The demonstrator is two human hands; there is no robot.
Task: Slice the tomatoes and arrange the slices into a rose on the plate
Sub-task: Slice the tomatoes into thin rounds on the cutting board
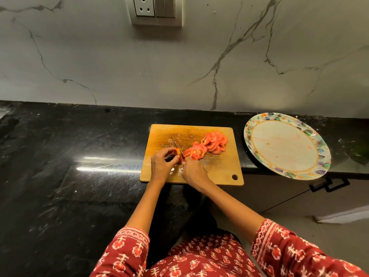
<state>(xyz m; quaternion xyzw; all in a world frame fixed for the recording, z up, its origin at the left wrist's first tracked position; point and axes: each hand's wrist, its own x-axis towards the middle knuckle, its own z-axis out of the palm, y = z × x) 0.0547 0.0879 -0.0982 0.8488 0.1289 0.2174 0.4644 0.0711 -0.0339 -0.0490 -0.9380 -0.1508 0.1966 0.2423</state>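
Thin red tomato slices [207, 145], overlapping.

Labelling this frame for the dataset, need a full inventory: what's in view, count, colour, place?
cutting board: 1, wooden tan, on the counter, centre
tomato slices: two heaps, red, right half of the board
tomato end: 1, orange-red, under the knife
knife: 1, thin steel blade, cutting the tomato end
plate: 1, white with multicoloured rim, right of the board, no slices on it
counter: 1, black, glossy
wall: white marble with grey veins
socket and switch panel: 1, grey-white, on the wall
left hand: holds the tomato end
right hand: grips the knife handle
sleeves: 2, red patterned
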